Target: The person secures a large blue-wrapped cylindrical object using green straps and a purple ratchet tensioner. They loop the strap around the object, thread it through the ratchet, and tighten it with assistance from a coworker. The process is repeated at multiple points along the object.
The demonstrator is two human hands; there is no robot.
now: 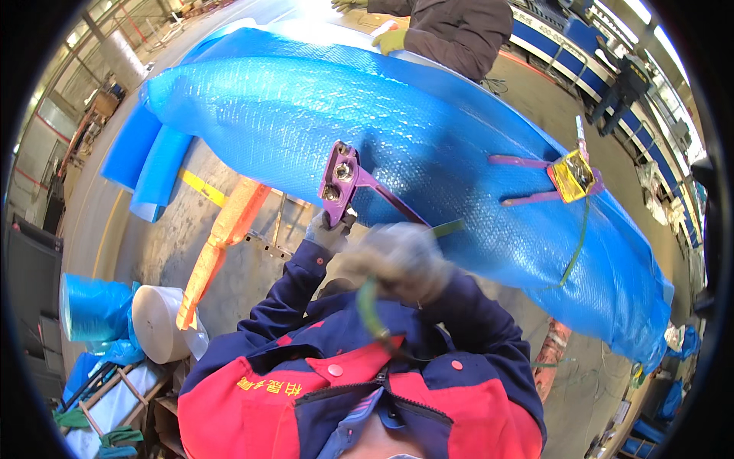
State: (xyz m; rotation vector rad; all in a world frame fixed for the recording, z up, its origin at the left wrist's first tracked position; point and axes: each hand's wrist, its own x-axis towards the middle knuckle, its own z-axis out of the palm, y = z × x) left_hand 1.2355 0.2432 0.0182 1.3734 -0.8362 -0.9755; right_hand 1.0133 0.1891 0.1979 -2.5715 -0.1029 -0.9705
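My left hand (329, 232), in a grey glove, is closed round the lower end of a purple strapping tool (340, 180). The tool has round metal parts on its body and a long lever reaching to the right, and it rests against the blue bubble wrap (283, 115) of a long bundle. My right hand (405, 264), gloved too, is smeared by motion in front of my chest, near the lever's end. A green strap (370, 310) hangs just below it, and a short green piece shows beyond it; whether the fingers grip the strap is hidden by the blur.
A second purple tool with yellow wrapping (572, 176) lies on the bundle's right part, by a green strap. Across the bundle stands a co-worker in brown (459, 38) with yellow-green gloves. Orange-wrapped supports (229, 222) are underneath. Film rolls (164, 325) stand lower left.
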